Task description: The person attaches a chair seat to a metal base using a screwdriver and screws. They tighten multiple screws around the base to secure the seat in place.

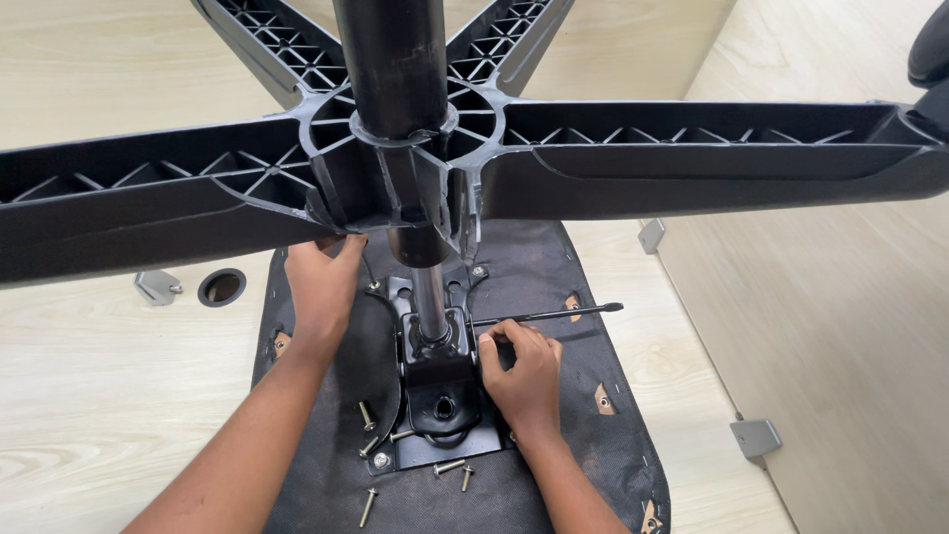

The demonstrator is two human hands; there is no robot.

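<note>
- Two grips: your left hand (pixel 321 282) steadies the heavy, stiff star base (pixel 474 168), fingers curled at its hub.
- Right hand (pixel 524 371) pinches the thin lever (pixel 549 316), three o'clock of the rigid mechanism plate (pixel 440 396).

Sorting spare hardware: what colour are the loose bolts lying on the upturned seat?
Brass-gold, the loose bolts on the black seat underside, clearest in the head view.

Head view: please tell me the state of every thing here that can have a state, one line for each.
office chair seat: upside down on the wooden surface
star base: attached, raised above the seat
mechanism plate: on the seat underside
loose bolts: lying out, not screwed in
lever rod: sticks out sideways
left hand: touching the base hub
right hand: fingers at the mechanism
</note>
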